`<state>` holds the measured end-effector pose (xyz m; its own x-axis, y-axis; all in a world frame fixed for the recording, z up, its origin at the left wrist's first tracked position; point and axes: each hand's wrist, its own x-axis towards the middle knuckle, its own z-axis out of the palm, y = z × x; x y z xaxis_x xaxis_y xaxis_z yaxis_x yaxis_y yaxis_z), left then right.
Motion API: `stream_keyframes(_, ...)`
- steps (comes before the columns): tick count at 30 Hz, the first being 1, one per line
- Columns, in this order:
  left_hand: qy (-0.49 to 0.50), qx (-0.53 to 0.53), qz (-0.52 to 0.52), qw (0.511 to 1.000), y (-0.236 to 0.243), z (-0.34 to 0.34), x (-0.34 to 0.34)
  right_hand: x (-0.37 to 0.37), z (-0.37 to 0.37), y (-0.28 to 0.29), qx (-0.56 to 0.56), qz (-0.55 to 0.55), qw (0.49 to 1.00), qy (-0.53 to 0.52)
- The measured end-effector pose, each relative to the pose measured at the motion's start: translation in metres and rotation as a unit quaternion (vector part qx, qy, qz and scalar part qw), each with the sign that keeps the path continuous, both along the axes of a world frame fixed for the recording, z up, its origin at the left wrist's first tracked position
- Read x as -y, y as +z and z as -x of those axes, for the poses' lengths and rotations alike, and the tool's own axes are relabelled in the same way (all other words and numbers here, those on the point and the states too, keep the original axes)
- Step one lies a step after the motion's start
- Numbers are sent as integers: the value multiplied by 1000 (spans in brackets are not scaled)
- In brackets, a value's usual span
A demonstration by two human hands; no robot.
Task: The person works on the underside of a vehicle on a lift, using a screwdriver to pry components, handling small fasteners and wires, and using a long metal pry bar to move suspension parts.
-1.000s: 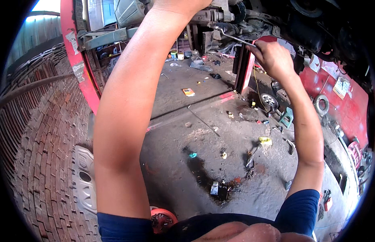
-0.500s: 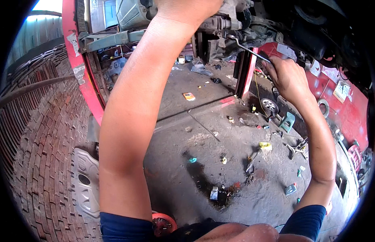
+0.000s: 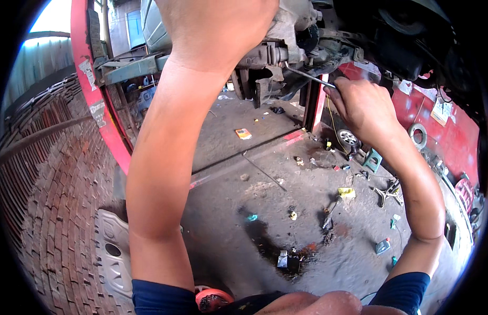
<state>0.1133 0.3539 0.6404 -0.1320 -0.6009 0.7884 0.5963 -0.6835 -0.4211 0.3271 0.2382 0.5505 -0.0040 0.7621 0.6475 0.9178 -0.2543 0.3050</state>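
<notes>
Head view: right hand [image 3: 365,108] clamped on a bent tool [image 3: 307,75]; I can't tell whether the left hand [image 3: 220,26] grips anything.

Wide head cam looks dn past arms [image 3: 162,152].

I have a red lift post [image 3: 99,105] on my feed, right of a brick wall [image 3: 52,220]. Across the concrete floor [image 3: 217,236] I see a thin rod [image 3: 265,171], an orange packet [image 3: 243,134] and a blue-grey bottle [image 3: 382,246]. An alloy wheel [image 3: 348,138] sits near a green stool [image 3: 372,160].
</notes>
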Motion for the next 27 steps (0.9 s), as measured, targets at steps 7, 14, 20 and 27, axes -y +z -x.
stream_keyframes(7,18,-3,-14,1000,1,4,-2,12,27,4,45,11,999,-17)
stream_keyframes(14,-3,-8,-37,999,2,2,-4,15,32,6,100,1,995,-10)
stream_keyframes(20,-29,-10,-19,999,3,1,-1,31,36,2,142,-42,988,-51)
stream_keyframes(27,-17,-1,15,1000,-11,12,-6,110,108,-29,-63,-280,954,88)
